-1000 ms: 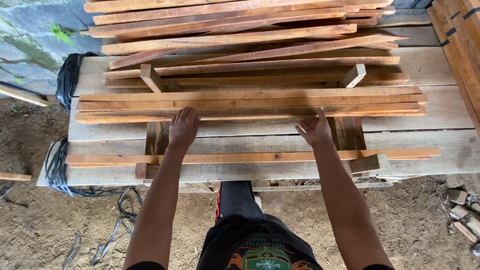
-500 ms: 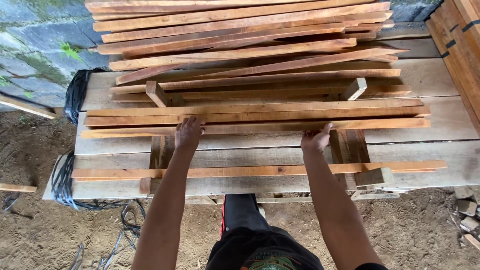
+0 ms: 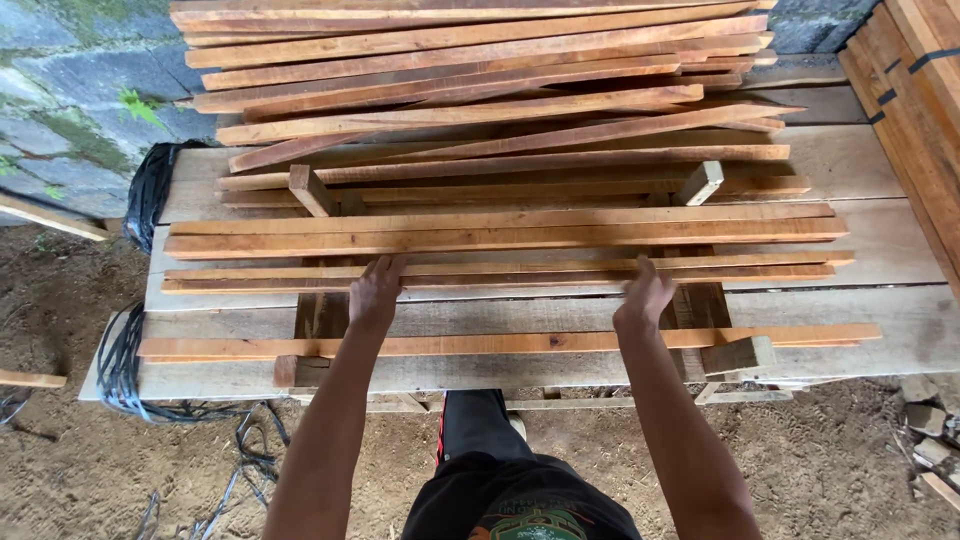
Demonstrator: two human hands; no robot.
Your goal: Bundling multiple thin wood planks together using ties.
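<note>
In the head view, a long thin wooden slat (image 3: pixel 500 272) is being touched by both hands at the near edge of a small stack of slats. The left hand (image 3: pixel 374 292) is being laid flat on the slat's near edge, fingers stretched forward and spread only a little, nothing being clasped. The right hand (image 3: pixel 643 296) is being pressed against the same slat further to the right, palm open and fingers extended upward over the wood; whether any finger is hooked under the slat cannot be told. The slat is being carried crosswise on two short wooden cross blocks (image 3: pixel 320 300), just in front of two wider slats (image 3: pixel 500 229) lying side by side on the same supports.

A broad workbench of pale planks (image 3: pixel 880 235) is being used as the base beneath all this. Nearer to the person, another long slat (image 3: pixel 520 343) is lying along the bench's front edge, with a short offcut block (image 3: pixel 738 354) resting beside its right end. Behind the hands, a loose pile of reddish slats (image 3: pixel 480 70) is being kept at the far side of the bench. Black cables (image 3: pixel 125 350) are hanging off the bench's left end onto the sandy ground (image 3: pixel 830 460). A mossy stone wall (image 3: pixel 70 110) is being shown at the upper left.
</note>
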